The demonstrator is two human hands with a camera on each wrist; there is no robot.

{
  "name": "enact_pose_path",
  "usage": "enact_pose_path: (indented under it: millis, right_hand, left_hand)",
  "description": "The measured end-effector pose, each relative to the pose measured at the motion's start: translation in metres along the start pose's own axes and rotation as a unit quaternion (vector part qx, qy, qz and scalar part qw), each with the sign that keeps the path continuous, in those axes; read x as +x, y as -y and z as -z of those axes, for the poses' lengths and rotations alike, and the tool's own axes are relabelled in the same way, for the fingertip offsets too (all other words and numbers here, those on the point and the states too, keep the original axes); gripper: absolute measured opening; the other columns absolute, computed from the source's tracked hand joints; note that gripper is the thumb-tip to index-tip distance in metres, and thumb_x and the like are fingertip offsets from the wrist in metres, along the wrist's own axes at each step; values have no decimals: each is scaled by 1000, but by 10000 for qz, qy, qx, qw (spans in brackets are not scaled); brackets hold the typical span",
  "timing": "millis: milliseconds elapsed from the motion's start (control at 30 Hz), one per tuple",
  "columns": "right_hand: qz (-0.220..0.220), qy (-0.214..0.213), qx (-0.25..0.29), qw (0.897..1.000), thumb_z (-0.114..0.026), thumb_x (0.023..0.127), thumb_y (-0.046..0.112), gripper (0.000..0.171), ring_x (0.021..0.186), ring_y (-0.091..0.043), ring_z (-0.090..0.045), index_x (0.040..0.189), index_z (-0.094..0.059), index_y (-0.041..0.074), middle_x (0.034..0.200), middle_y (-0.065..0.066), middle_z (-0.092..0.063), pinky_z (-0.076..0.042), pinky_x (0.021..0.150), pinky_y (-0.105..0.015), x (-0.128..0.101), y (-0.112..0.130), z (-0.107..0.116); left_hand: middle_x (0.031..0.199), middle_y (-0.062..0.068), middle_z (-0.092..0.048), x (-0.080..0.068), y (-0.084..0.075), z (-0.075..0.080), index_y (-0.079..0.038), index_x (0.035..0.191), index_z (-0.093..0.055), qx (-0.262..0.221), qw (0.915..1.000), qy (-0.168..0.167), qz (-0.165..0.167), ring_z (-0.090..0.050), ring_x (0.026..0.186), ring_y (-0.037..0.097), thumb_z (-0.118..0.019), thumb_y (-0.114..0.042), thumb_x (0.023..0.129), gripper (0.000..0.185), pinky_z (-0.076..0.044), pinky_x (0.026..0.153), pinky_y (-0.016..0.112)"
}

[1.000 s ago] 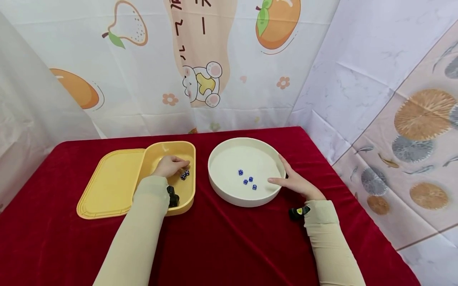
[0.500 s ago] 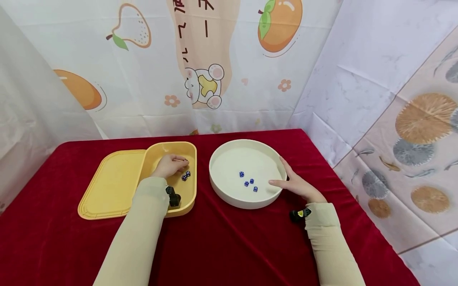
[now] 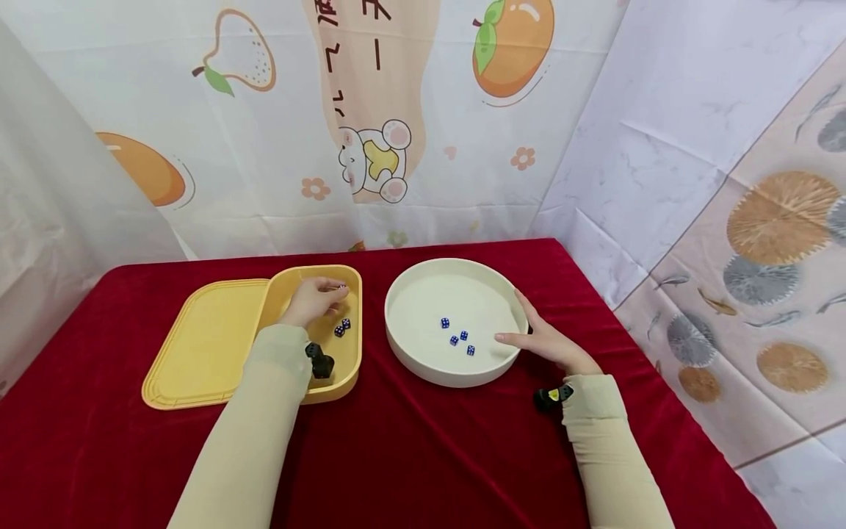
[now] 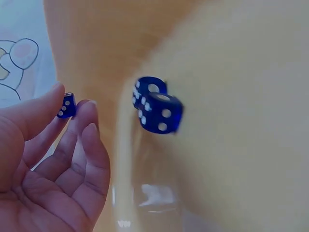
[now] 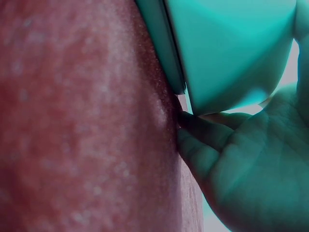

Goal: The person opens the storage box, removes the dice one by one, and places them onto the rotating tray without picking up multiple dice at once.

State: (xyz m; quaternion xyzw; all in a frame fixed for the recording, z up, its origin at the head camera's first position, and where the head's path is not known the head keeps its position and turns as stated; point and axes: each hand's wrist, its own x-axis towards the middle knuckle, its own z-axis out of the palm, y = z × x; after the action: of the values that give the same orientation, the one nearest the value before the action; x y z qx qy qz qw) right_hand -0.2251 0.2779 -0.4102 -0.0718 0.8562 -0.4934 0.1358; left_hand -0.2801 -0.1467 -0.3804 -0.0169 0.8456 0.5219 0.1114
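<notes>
My left hand (image 3: 316, 300) is inside the yellow box (image 3: 311, 395) and pinches a blue die (image 4: 67, 106) between thumb and fingertips, raised off the box floor. Two more blue dice (image 4: 158, 108) lie against each other on that floor, near the hand. On the right, my right hand (image 3: 548, 340) holds the round white tray (image 3: 429, 369) by its right side, thumb over the rim and fingers along the outer wall. Several blue dice (image 3: 464, 336) lie in the tray. The right wrist view shows the fingers (image 5: 203, 152) low against the tray's outside.
A flat yellow lid (image 3: 211, 342) lies left of the box, with the box's left side overlapping it in the head view. Red cloth (image 3: 410, 455) covers the table. Printed curtains (image 3: 463, 176) hang behind and to the right.
My left hand has lifted a little from the box floor with a die between its fingers. The right hand stays at the tray, and the other dice lie as before.
</notes>
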Motion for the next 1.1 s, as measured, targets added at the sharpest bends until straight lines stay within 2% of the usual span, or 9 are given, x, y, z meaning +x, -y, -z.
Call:
enact_pose_path:
  millis: [167, 400, 667, 833, 933, 1100]
  right_hand:
    - [39, 13, -18, 10000, -73, 87, 35, 106, 153, -34, -5, 160, 3, 26, 168, -6, 0, -9, 120, -62, 0, 1, 0]
    - [36, 15, -33, 10000, -73, 86, 36, 107, 153, -34, -4, 160, 4, 25, 168, -7, 1, -9, 120, -63, 0, 1, -1]
    - [-79, 39, 73, 9999, -73, 87, 40, 107, 153, -30, -4, 160, 5, 31, 168, -2, 2, -9, 120, -60, 1, -1, 1]
    - [-74, 27, 65, 9999, -73, 87, 41, 107, 153, -31, -4, 160, 4, 31, 168, -2, 2, -10, 120, -60, 0, 0, 1]
    - [-111, 20, 54, 9999, -73, 86, 41, 107, 153, -31, -4, 160, 4, 31, 168, -2, 2, -10, 120, -60, 0, 0, 1]
    - [-127, 20, 43, 9999, -73, 86, 41, 107, 153, -30, -4, 160, 5, 30, 168, -1, 2, -10, 120, -60, -1, 0, 1]
  left_hand:
    - [127, 20, -61, -1, -6, 0, 0, 132, -59, 112, 9997, -176, -158, -63, 108, 36, -60, -27, 100, 41, -55, 88, 34]
    - [121, 15, -61, -4, -18, 4, -3, 129, -59, 158, 9994, -202, -251, -62, 106, 31, -62, -30, 98, 41, -52, 95, 42]
    - [103, 12, -63, -3, -39, 6, -7, 119, -63, 319, 9965, -535, -553, -60, 94, 32, -66, -43, 94, 45, -53, 78, 30]
    - [96, 10, -64, -6, -53, 2, -9, 114, -66, 475, 9929, -754, -793, -59, 88, 28, -68, -44, 92, 42, -48, 70, 24]
    - [100, 11, -68, -7, -60, -1, -9, 112, -68, 539, 9908, -843, -910, -62, 88, 24, -69, -43, 92, 40, -48, 71, 23]
    - [102, 12, -73, -11, -72, -7, -8, 111, -69, 678, 9874, -927, -1087, -66, 91, 27, -71, -42, 90, 40, -48, 72, 24]
